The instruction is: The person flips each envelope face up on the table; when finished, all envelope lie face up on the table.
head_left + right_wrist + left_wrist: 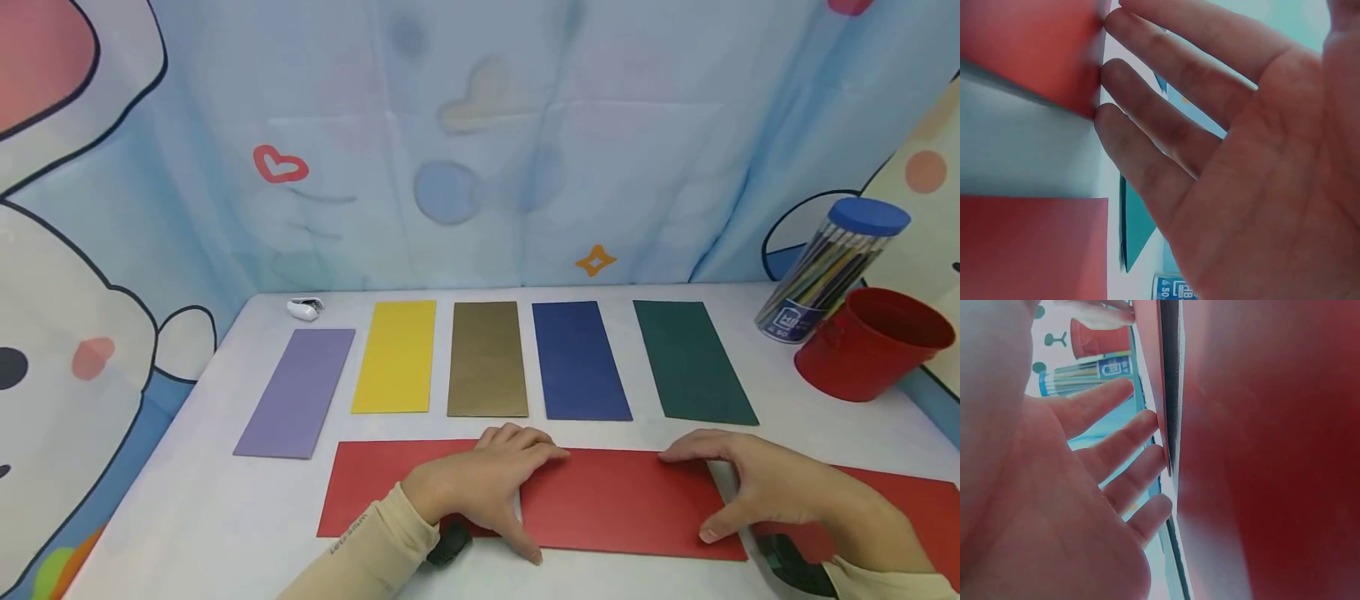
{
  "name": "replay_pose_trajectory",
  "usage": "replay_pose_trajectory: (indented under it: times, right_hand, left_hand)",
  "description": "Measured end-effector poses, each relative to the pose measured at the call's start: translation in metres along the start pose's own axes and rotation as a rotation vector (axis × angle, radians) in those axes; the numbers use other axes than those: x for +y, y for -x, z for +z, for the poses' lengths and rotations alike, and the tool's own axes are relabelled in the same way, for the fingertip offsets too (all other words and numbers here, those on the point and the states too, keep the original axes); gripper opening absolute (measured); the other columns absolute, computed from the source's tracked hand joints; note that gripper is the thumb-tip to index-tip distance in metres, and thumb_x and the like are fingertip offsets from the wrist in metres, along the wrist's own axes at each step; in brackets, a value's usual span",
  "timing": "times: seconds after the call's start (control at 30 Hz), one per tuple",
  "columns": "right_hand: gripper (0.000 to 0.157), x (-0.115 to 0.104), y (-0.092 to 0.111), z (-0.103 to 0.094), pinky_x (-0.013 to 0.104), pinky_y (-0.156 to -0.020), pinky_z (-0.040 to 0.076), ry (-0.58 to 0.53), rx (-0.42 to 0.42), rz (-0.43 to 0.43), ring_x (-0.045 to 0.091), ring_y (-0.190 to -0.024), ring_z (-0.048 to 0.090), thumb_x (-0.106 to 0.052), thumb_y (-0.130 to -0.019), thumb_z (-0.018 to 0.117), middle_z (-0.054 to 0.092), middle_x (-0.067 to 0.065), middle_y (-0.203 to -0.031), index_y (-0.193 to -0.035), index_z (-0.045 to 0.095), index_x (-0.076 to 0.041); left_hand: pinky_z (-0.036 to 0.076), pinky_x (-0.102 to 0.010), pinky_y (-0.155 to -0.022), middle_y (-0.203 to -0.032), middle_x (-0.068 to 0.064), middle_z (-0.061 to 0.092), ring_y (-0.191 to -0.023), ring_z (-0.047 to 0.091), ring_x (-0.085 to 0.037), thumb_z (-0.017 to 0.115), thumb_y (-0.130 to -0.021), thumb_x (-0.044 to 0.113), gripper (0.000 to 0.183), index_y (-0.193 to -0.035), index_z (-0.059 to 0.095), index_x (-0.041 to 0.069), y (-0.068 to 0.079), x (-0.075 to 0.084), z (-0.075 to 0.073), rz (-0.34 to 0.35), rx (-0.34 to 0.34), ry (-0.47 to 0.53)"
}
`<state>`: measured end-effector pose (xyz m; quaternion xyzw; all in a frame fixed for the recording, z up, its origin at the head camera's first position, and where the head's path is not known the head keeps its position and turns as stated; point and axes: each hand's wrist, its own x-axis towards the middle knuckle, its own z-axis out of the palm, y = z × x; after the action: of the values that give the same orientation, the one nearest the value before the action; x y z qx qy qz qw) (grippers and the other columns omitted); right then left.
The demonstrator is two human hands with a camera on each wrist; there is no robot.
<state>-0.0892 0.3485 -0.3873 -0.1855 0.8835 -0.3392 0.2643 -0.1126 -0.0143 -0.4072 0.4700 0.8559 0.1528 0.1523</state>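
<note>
A red rectangular card (615,504) lies crosswise near the front of the table, between two other red cards. My left hand (487,483) holds its left end, fingers along the far edge and thumb by the near edge. At its right end, my right hand (795,492) holds it the same way; in the right wrist view the fingertips (1110,119) touch the card's edge. The left red card (397,483) extends beneath my left hand. Under my right forearm is the right red card (900,500), a strip of white table separating it from the middle one.
Behind stands a row of cards: purple (296,392), yellow (395,358), gold (487,358), blue (581,358) and green (693,362). A small white object (305,308) lies back left. At right are a pencil tub (825,267) and a red bucket (862,350).
</note>
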Motion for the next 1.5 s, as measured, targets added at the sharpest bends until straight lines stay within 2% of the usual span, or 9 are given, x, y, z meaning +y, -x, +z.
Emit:
replay_pose_trajectory:
  times: [0.13,0.2,0.33,0.47,0.6,0.7,0.93,1.13,1.5]
  right_hand:
    - [0.072,0.006,0.003,0.001,0.028,-0.083,0.054,-0.034,-0.022,-0.072,0.028,-0.126,0.043,-0.022,-0.075,0.090,0.046,0.018,-0.139,-0.139,0.059,-0.013]
    - [0.074,0.007,0.006,0.001,0.027,-0.086,0.052,-0.025,-0.026,-0.132,0.013,-0.126,0.042,-0.021,-0.076,0.089,0.045,0.017,-0.140,-0.142,0.057,-0.016]
    - [0.068,0.007,0.011,-0.002,0.028,-0.086,0.051,-0.026,0.002,-0.189,-0.001,-0.119,0.045,-0.019,-0.081,0.085,0.051,0.007,-0.138,-0.142,0.056,-0.022]
    - [0.044,0.003,0.015,-0.006,0.028,-0.076,0.056,-0.038,0.223,-0.186,0.005,-0.106,0.059,-0.013,-0.090,0.076,0.064,0.000,-0.123,-0.132,0.064,-0.015]
    - [0.033,-0.001,0.016,-0.003,0.029,-0.069,0.058,-0.037,0.495,-0.142,0.011,-0.091,0.066,-0.010,-0.094,0.072,0.069,-0.003,-0.107,-0.126,0.065,-0.008]
    - [0.036,-0.001,0.015,-0.002,0.028,-0.068,0.057,-0.036,0.564,-0.106,0.011,-0.088,0.068,-0.012,-0.093,0.074,0.069,-0.004,-0.105,-0.127,0.063,-0.006]
    - [0.032,0.003,0.009,0.000,0.030,-0.067,0.058,-0.015,0.558,-0.070,0.009,-0.090,0.066,-0.017,-0.092,0.077,0.068,0.004,-0.110,-0.121,0.068,-0.009]
    - [0.047,0.005,0.006,0.002,0.032,-0.068,0.058,-0.057,0.467,-0.044,0.016,-0.093,0.065,-0.019,-0.085,0.083,0.065,0.014,-0.117,-0.127,0.065,-0.006]
    - [0.054,0.007,0.001,0.005,0.028,-0.061,0.050,0.012,0.421,0.039,0.019,-0.078,0.057,-0.028,-0.082,0.085,0.065,0.009,-0.107,-0.127,0.066,-0.007]
  left_hand:
    - [0.026,-0.035,-0.110,-0.145,0.012,0.043,-0.130,0.035,-0.009,0.081,-0.073,0.061,0.097,-0.152,0.041,0.022,0.002,0.000,-0.001,0.010,0.035,0.021]
    - [0.027,-0.033,-0.110,-0.142,0.014,0.049,-0.124,0.041,-0.007,0.081,-0.073,0.060,0.095,-0.151,0.043,0.021,0.003,-0.002,-0.004,0.013,0.055,0.065]
    - [0.039,-0.027,-0.102,-0.130,0.020,0.060,-0.114,0.052,-0.001,0.076,-0.082,0.054,0.083,-0.151,0.043,0.023,0.005,-0.005,-0.013,-0.002,0.078,0.277]
    - [0.050,-0.022,-0.086,-0.102,0.017,0.070,-0.095,0.063,0.004,0.065,-0.098,0.037,0.057,-0.149,0.046,0.020,0.004,-0.007,-0.021,0.038,0.170,0.494]
    - [0.053,-0.021,-0.078,-0.070,0.004,0.060,-0.075,0.067,0.000,0.061,-0.101,0.015,0.046,-0.145,0.049,0.016,0.002,-0.009,-0.022,0.110,0.302,0.563]
    - [0.054,-0.022,-0.074,-0.067,0.001,0.056,-0.069,0.068,-0.004,0.063,-0.099,0.008,0.047,-0.144,0.049,0.016,0.002,-0.010,-0.021,0.112,0.334,0.594]
    - [0.055,-0.025,-0.076,-0.108,0.003,0.064,-0.075,0.071,-0.004,0.066,-0.097,0.010,0.043,-0.137,0.055,0.023,0.002,-0.011,-0.017,0.020,0.310,0.678]
    - [0.054,-0.023,-0.070,-0.102,0.000,0.054,-0.070,0.071,-0.006,0.073,-0.093,0.008,0.048,-0.135,0.055,0.022,-0.001,-0.011,-0.013,-0.042,0.256,0.658]
    - [0.050,-0.018,-0.074,-0.111,0.004,0.056,-0.073,0.062,0.002,0.079,-0.089,0.016,0.054,-0.137,0.057,0.015,-0.002,-0.014,-0.014,-0.056,0.205,0.442]
